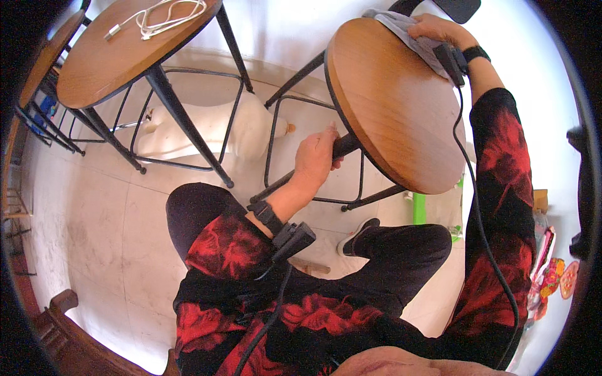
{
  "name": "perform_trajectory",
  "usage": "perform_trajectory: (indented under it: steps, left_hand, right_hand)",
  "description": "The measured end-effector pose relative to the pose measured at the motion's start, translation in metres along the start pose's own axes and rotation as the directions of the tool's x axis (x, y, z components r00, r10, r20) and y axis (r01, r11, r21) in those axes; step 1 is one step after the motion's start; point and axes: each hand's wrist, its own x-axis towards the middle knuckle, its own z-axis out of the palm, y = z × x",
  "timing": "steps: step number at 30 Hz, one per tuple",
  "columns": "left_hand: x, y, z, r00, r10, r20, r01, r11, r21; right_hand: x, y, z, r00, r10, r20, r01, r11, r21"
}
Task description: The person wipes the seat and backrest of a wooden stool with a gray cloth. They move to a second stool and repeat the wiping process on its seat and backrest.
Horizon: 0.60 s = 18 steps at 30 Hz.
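Note:
A stool with a round wood-grain seat [395,103] and black metal legs stands before me, its seat slanting to the right in the view. My left hand [314,157] is wrapped around one black stool leg [345,145] just below the seat. At the seat's far right edge, my right hand [439,32] holds a grey cloth [414,44] against the wood. Part of the cloth drapes over the rim, and its underside is hidden. Black devices on straps sit at both wrists, with a cable running from each.
A second round stool [108,70] to the left carries a coiled white cable [164,19]. Beneath it lies a large cream-coloured object [202,124]. A brown wooden chair [70,338] is at lower left. Something bright green [419,209] rests on the floor beyond my right knee.

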Motion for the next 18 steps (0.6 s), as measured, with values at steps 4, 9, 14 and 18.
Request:
perform_trajectory:
  steps: [4, 9, 14, 18]
  left_hand:
    - [-0.001, 0.001, 0.002, 0.998, -0.045, -0.036, 0.043, 0.998, -0.042]
    - [-0.002, 0.001, 0.003, 0.998, 0.051, -0.037, -0.05, 0.999, 0.011]
    - [0.0, 0.0, 0.003, 0.993, 0.109, -0.044, -0.108, 0.994, 0.017]
    - [0.001, -0.002, 0.002, 0.989, 0.135, -0.059, -0.135, 0.991, 0.003]
  right_hand:
    - [-0.051, 0.028, 0.015, 0.992, 0.127, -0.009, -0.127, 0.992, 0.002]
    - [-0.129, 0.055, 0.036, 0.965, 0.229, 0.124, -0.26, 0.843, 0.472]
    - [-0.19, 0.066, 0.058, 0.921, 0.34, 0.189, -0.386, 0.743, 0.546]
    - [-0.256, 0.054, 0.087, 0.956, 0.27, 0.116, -0.247, 0.525, 0.814]
